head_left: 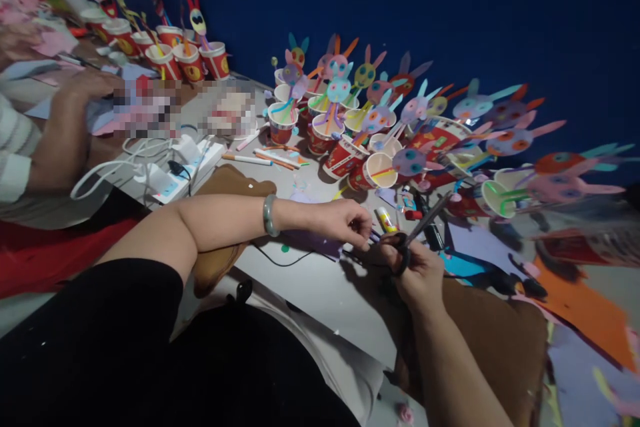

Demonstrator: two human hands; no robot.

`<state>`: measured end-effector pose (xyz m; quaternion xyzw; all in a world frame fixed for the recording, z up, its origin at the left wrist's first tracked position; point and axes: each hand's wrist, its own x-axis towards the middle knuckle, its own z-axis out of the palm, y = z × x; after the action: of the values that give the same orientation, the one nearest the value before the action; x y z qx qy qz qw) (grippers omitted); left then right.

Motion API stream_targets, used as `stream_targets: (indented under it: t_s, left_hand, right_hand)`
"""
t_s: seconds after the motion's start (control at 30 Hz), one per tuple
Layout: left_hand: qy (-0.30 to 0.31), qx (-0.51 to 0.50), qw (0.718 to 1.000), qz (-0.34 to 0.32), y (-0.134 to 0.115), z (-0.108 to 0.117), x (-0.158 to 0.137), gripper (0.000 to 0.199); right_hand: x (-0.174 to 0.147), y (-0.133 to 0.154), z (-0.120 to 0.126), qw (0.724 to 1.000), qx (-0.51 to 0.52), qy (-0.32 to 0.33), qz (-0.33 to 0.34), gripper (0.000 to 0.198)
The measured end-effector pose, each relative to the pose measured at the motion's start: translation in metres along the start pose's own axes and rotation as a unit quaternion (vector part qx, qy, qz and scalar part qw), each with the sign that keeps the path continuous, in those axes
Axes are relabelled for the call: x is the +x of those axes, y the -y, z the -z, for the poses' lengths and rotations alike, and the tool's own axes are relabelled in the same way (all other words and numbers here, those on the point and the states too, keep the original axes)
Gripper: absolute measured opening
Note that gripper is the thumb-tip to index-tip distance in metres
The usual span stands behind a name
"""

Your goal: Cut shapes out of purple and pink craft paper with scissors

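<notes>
so there's a white table (pixel 300 287), and over its near side the right hand (pixel 417 273) has fingers through the handles of a pair of scissors (pixel 425 223). that grip is wrapped firmly on the loops, blades angled up and away toward the cups. the left hand (pixel 347 221) is curled just beside the handles; can't tell if its fingertips are pinching anything or just bunched together. some purple paper (pixel 315 245) lies under it.

for scissor work done well, imo: keep the left fingertips behind the blades, point the tips at open table instead of the crowded cups, and hold whatever's being snipped up in the light, since it's pretty shadowy there.

counts, big to small: two brown pads (pixel 495 340), one by each arm. one orange sheet (pixel 585 313) off to the right. one power strip (pixel 193 170) on the left, plugs in it. roughly seven paper cups (pixel 216 61) in the far left bunch, at least ten with paper rabbit heads (pixel 339 88) in the middle and right, too overlapped for an exact number. one bangle (pixel 271 215), one yellow glue stick (pixel 386 220), one green dot (pixel 285 249).
</notes>
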<state>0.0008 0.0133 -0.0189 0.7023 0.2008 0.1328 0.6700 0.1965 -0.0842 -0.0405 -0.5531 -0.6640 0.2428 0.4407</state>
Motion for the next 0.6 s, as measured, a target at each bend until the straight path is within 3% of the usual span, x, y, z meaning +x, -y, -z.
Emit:
stream_targets:
  t_s: [0.13, 0.33, 0.6]
  left_hand:
    - [-0.047, -0.067, 0.997, -0.005, 0.002, -0.005, 0.000, 0.023]
    - [-0.053, -0.109, 0.993, 0.015, 0.002, -0.012, -0.003, 0.021]
    - [-0.066, -0.107, 0.992, 0.006, 0.007, -0.014, -0.001, 0.027]
  right_hand:
    - [0.000, 0.001, -0.003, 1.000, 0.017, 0.008, -0.001, 0.019]
    - [0.003, 0.005, -0.005, 0.996, 0.082, 0.006, -0.021, 0.022]
    - [0.003, 0.006, -0.005, 0.995, 0.092, -0.003, -0.047, 0.024]
